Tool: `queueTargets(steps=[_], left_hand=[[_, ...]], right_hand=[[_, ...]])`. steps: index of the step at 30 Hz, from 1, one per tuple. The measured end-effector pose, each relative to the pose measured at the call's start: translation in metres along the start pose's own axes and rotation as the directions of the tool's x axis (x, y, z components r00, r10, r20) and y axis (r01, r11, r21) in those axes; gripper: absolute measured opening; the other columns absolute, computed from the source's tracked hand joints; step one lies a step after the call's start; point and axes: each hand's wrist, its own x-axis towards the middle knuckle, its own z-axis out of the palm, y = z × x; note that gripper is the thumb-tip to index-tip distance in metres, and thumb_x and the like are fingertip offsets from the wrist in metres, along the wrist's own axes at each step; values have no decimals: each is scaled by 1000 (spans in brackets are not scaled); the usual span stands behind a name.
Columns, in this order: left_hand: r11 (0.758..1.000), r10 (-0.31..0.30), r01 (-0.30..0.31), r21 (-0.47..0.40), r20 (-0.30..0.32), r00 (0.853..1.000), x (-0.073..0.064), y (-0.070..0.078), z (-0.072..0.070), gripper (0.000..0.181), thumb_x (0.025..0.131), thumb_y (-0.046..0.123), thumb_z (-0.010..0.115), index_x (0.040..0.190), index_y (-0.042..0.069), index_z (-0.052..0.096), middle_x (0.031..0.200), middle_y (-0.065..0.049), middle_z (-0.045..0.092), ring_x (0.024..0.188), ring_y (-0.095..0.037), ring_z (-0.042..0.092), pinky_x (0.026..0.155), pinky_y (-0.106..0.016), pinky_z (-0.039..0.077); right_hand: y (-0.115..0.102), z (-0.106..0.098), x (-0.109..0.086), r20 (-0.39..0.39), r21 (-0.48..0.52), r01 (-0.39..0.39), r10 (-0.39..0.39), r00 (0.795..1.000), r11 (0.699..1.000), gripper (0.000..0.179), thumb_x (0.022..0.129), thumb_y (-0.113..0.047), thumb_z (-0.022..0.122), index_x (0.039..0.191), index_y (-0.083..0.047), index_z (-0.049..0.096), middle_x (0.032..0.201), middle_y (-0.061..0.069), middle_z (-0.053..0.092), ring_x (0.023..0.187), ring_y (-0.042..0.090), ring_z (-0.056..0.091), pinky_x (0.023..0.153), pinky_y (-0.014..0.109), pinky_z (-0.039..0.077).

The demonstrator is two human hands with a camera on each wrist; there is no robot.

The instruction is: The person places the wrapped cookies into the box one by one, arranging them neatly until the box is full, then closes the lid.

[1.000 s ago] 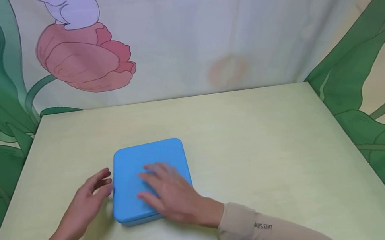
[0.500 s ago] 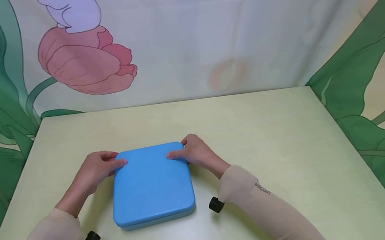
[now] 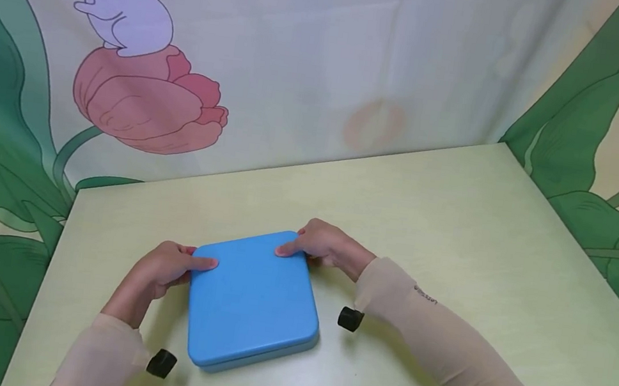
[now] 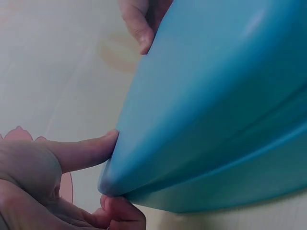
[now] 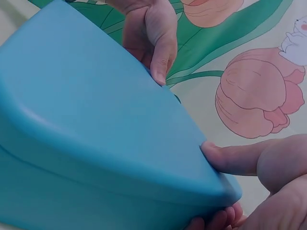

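A flat, square blue case (image 3: 255,302) with rounded corners lies on the table, its lid down and a seam running along its side. At the far left corner my left hand (image 3: 163,268) grips it, thumb on the lid and fingers curled at the side below. My right hand (image 3: 326,245) holds the far right corner the same way, thumb on top. The left wrist view shows the left thumb (image 4: 91,151) on the lid's edge and fingertips under the rim. In the right wrist view, the right thumb (image 5: 235,158) presses the lid while fingers curl underneath.
The pale table (image 3: 426,233) extends to the right and behind the case. A curtain (image 3: 303,57) printed with a white animal and a pink flower hangs at the back edge. Black wrist-camera pieces (image 3: 350,319) hang below both sleeves.
The right hand has moved from lying across the lid to the far right corner. The left hand has gone from beside the case to gripping its far left corner.
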Motion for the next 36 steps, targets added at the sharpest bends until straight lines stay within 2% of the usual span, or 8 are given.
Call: queueTargets(steps=[6,11,13,16,19,21,30,36], left_hand=[[999,-6,7,-33,30,1000,4,1,-3,32,95,20,78,101,-4,58,80,-4,47,76,-18,50,71,-27,44],[1000,6,-6,0,-26,1000,7,5,-1,53,96,25,76,126,-12,51,110,-21,56,103,-36,59,96,-42,51],[1000,7,-7,8,-46,999,8,6,-1,68,96,28,75,140,-13,43,132,-29,51,121,-45,55,109,-55,43],[999,-4,6,35,-62,998,7,5,0,79,97,35,74,147,-12,36,142,-32,47,127,-47,53,112,-60,38],[998,-5,8,55,-68,998,5,-1,1,82,96,44,72,146,-11,38,138,-31,52,121,-43,59,106,-56,46],[999,9,-6,52,-71,997,1,-6,3,83,97,47,71,147,-11,38,137,-31,53,119,-43,60,102,-51,51],[995,98,-98,-21,10,995,-16,-24,3,83,103,39,65,157,-10,27,151,-33,42,130,-47,53,97,-50,54],[982,188,-183,-55,125,974,-26,-41,12,97,98,34,74,163,-4,12,159,-29,31,140,-45,42,109,-54,43]], right_hand=[[0,-5,3,53,50,-28,26,998,998,57,85,-16,87,61,-15,35,60,-1,30,58,18,34,57,28,30],[0,-5,2,-9,25,9,-8,1000,1000,57,86,-20,87,62,-15,35,60,-1,29,57,17,33,58,28,28],[1,-3,1,-68,-7,22,-23,997,1000,52,85,-24,88,65,-13,40,63,0,32,61,18,36,60,29,30],[5,1,0,-146,-44,30,-36,989,999,37,84,-31,88,92,-4,64,82,4,54,78,21,52,75,31,44],[12,1,-3,-174,-57,31,-41,984,998,60,84,-37,87,126,-1,64,105,8,63,97,24,57,89,37,48],[17,1,-7,-152,-51,39,-46,987,998,66,85,-38,86,133,-1,60,113,8,65,98,25,60,90,38,50],[34,0,-28,-65,-33,103,-104,992,994,76,90,-36,82,149,-1,48,140,15,60,116,26,62,93,39,55],[45,3,-38,-40,-75,135,-138,990,988,87,86,-39,85,153,-1,43,140,13,58,124,28,57,99,43,51]])
